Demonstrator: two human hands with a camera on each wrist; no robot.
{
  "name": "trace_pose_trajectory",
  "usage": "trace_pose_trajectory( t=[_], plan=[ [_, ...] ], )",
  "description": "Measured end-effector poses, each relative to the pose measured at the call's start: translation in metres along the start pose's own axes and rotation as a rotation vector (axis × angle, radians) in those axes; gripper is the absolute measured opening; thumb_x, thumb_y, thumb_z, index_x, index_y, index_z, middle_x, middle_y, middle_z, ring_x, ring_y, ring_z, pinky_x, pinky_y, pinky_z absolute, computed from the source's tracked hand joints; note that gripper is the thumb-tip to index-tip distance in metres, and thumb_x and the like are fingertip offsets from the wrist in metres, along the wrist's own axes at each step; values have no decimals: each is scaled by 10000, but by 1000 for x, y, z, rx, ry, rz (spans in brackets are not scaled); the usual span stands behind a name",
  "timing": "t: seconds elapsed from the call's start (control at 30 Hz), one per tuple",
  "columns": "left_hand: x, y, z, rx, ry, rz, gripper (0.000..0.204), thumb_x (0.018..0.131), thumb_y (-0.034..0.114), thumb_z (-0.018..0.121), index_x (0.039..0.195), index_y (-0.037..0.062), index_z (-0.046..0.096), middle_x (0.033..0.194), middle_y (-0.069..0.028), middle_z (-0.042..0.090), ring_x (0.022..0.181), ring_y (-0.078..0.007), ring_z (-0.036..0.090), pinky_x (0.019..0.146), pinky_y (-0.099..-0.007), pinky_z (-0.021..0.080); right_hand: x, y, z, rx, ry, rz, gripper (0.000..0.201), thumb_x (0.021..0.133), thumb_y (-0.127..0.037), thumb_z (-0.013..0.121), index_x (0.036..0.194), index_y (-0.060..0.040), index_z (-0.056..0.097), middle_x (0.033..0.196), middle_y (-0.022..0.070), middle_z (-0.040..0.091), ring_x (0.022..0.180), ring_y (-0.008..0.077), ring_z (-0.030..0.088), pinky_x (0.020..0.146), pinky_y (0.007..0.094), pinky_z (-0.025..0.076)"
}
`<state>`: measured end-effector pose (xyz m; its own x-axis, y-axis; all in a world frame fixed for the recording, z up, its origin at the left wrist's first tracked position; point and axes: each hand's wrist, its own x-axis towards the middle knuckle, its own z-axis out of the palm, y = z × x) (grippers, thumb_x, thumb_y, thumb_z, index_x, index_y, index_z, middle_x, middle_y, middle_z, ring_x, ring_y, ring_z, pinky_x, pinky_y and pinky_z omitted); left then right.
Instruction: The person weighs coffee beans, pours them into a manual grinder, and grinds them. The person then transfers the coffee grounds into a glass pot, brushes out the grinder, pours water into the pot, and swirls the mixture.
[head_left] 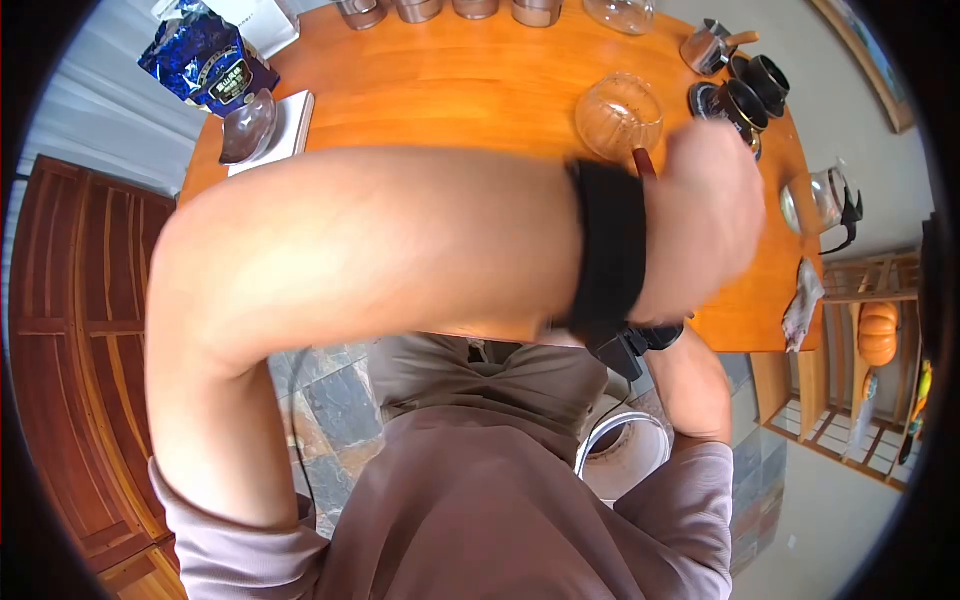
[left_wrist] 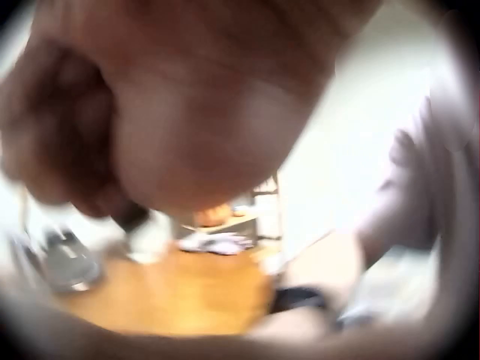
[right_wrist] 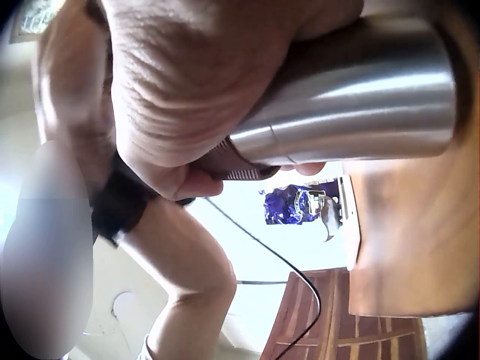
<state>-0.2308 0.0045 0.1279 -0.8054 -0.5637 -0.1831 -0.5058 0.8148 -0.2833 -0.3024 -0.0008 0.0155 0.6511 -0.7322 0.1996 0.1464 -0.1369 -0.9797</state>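
In the head view the left arm reaches across the body, and the left hand (head_left: 705, 215), blurred, is over the table's right part. In the left wrist view its fingers (left_wrist: 67, 127) curl round something dark (left_wrist: 131, 217), mostly hidden by the palm. The right hand (right_wrist: 202, 82) grips a brushed metal cylinder (right_wrist: 360, 94) lying sideways in the right wrist view, with a ribbed brown band (right_wrist: 236, 161) by the fingers. The left arm hides the right hand and the cylinder in the head view.
Beyond the left wrist are a ribbed glass vessel (head_left: 620, 115) and black cups (head_left: 745, 100). A glass pot (head_left: 815, 200) and a grey cloth (head_left: 803, 305) are at the right. A blue bag (head_left: 205, 60) and a clear dish (head_left: 250, 128) stand at the left. A bin (head_left: 625, 450) is below.
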Motion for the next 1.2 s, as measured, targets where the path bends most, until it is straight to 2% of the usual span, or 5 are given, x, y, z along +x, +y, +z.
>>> trace_pose_trajectory(
  t=[0.27,0.43,0.57,0.8,1.2],
  plan=[
    [-106,64,46,-90,441,-266,513,903,477,609,584,146,380,560,-5,319,459,-165,368,430,-324,309,7,41,-13,-65,-5,-255,247,672,-72,797,879,-23,672,768,49,686,643,134,636,595,270,495],
    [-174,16,72,-466,90,-538,74,909,78,597,848,47,625,688,-92,548,500,-275,493,455,-405,377,5,34,-5,-82,-9,-302,271,652,-103,825,863,-40,668,692,25,653,605,119,620,554,265,472],
    [-164,-52,117,144,309,-300,489,905,43,644,1366,-81,538,827,-86,460,664,-265,467,581,-389,370,8,31,7,-290,-27,-423,306,627,-100,821,877,-22,661,676,55,639,554,157,616,534,276,473],
    [-10,-66,74,-369,798,264,275,635,169,778,833,55,626,724,-67,607,583,-275,559,570,-361,471,-2,25,3,-405,86,-399,320,645,-84,809,930,-38,671,802,46,683,677,170,661,586,298,498],
    [-150,40,65,-314,312,-462,393,893,360,684,670,116,473,570,-27,460,432,-198,457,414,-364,361,6,36,-7,-103,55,-324,243,653,-67,805,841,-38,655,717,24,653,617,117,604,569,265,470]
  ],
)
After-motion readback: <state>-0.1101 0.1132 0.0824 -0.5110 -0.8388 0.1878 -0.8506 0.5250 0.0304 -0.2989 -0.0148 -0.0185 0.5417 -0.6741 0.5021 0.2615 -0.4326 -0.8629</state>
